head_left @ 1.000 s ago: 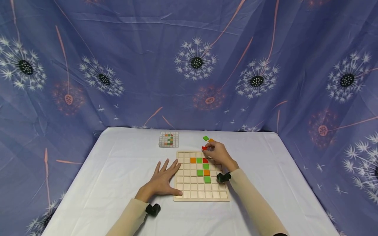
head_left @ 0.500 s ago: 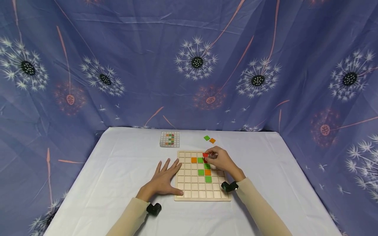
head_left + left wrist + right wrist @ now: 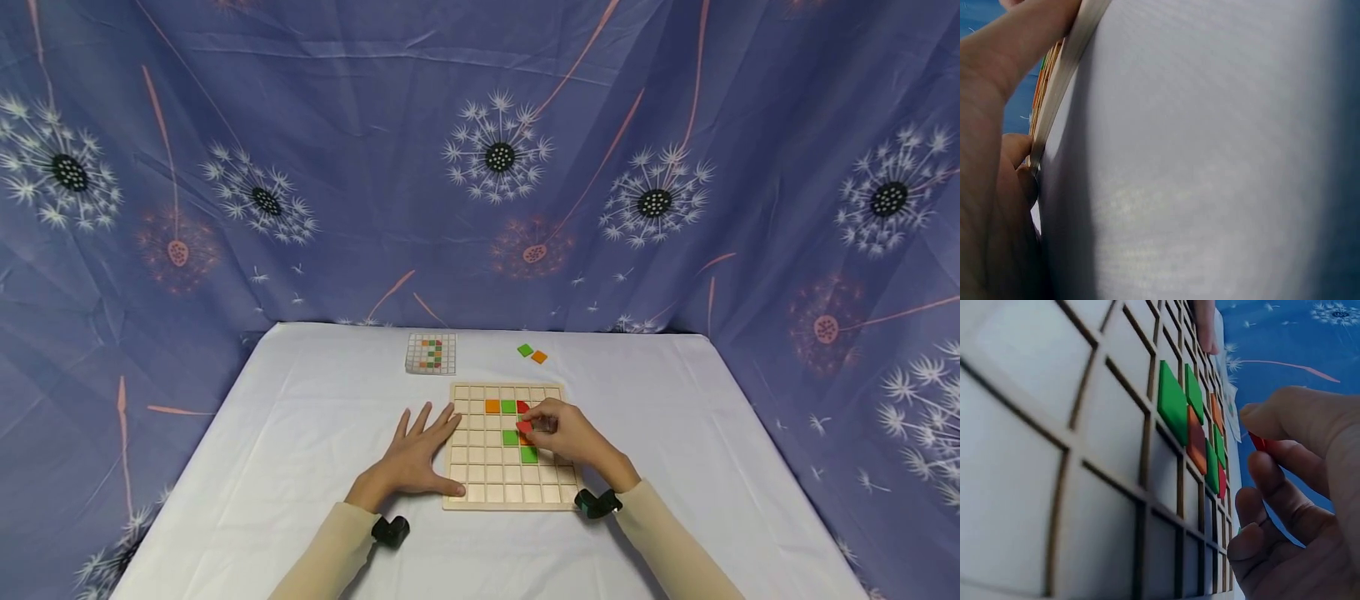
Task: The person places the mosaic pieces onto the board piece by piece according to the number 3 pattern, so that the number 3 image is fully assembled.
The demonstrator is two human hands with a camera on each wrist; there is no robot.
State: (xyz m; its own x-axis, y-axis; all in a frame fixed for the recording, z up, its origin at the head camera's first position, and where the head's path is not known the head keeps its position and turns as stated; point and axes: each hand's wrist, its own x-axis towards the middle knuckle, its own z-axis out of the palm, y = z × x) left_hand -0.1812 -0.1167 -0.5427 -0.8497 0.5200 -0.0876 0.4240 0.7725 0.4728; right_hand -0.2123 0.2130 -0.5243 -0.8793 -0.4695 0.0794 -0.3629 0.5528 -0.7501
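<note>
My right hand (image 3: 573, 433) pinches a small red tile (image 3: 524, 427), one corner of it rounded, over the wooden grid board (image 3: 480, 479). In the right wrist view the red tile (image 3: 1259, 442) sits between thumb and fingertips, above the board's surface. Fingers spread, my left hand (image 3: 411, 462) rests along the board's left edge, its thumb on the near left corner. Set in the grid are an orange tile (image 3: 492, 407), a green tile (image 3: 508, 407), another red tile (image 3: 522, 407) and further green ones (image 3: 528, 455). A second orange tile (image 3: 1195, 440) is partly hidden by my right hand in the head view.
Beyond the board lie a loose green tile (image 3: 525, 350) and a loose orange tile (image 3: 539, 357). A small card (image 3: 431, 354) printed with a coloured grid pattern lies at the back left. White cloth (image 3: 315, 417) covers the table, and a blue dandelion curtain (image 3: 390, 167) hangs behind.
My right hand has brought the red tile from beyond the board's far edge toward me, over the middle of the grid. The left hand keeps its place.
</note>
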